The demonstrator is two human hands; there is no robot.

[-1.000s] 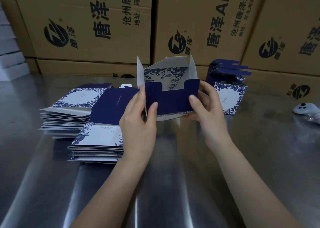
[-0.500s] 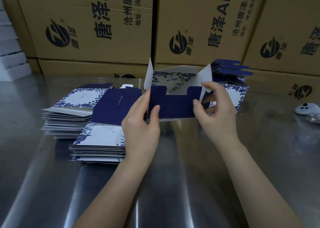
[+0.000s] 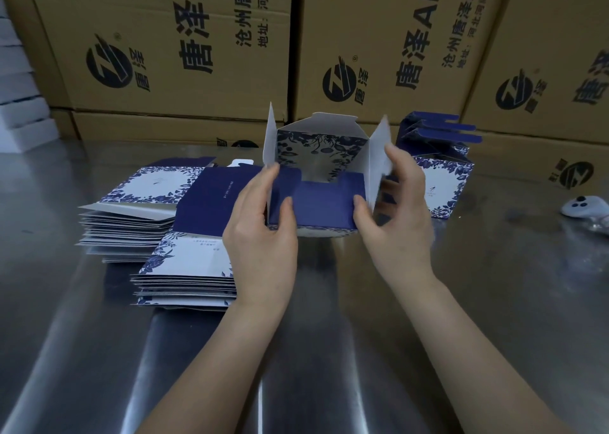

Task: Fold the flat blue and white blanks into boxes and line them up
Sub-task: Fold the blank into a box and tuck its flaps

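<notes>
Where one half-folded box (image 3: 326, 207), navy with two white side flaps upright, is held over the table (image 3: 494, 301), left hand (image 3: 260, 236) and right hand (image 3: 395, 229) each pinch one end. Two piles of blanks lie left, far stack (image 3: 128, 216) and near stack (image 3: 188, 268); one finished box (image 3: 441, 186) stands right.

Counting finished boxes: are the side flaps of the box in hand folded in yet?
No, both white side flaps of the box stand upright, one beside the left hand, one beside the right hand.
</notes>
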